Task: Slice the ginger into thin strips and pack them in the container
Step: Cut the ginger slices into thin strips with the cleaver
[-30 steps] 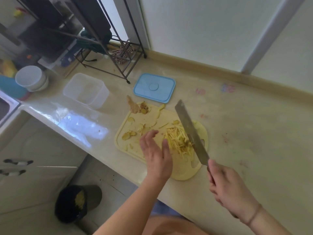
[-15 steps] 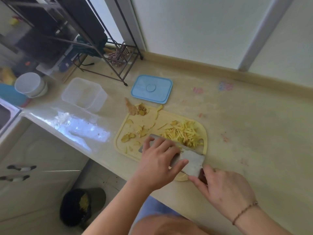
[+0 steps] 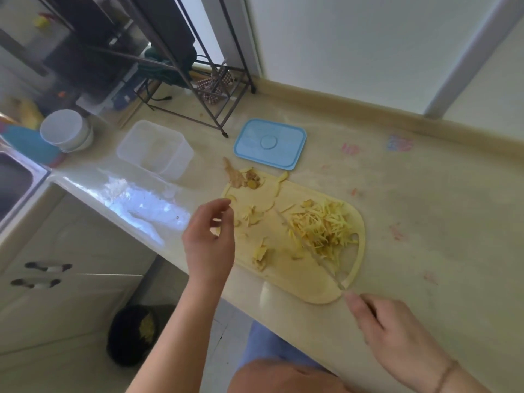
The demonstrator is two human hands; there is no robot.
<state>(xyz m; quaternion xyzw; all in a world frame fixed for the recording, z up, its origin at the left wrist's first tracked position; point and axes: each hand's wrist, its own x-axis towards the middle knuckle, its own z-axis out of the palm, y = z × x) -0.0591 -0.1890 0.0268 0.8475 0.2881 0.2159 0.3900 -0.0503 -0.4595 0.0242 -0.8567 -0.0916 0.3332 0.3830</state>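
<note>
Step looks like end of slicing, gathering for packing. Right hand point(image 3: 397, 333), lower right, grips the knife point(image 3: 312, 251), blade edge-down beside the ginger strips point(image 3: 323, 225) piled mid-right on the cutting board point(image 3: 300, 287). Left hand point(image 3: 208, 239) hovers at the board's left edge, fingers loosely curled, holding nothing. Next probably: scoop strips into the container point(image 3: 156, 150), upper left, apparently empty. Blue lid point(image 3: 269, 143) lies off, above the board. Peel scraps point(image 3: 243, 177) sit between pile and container.
</note>
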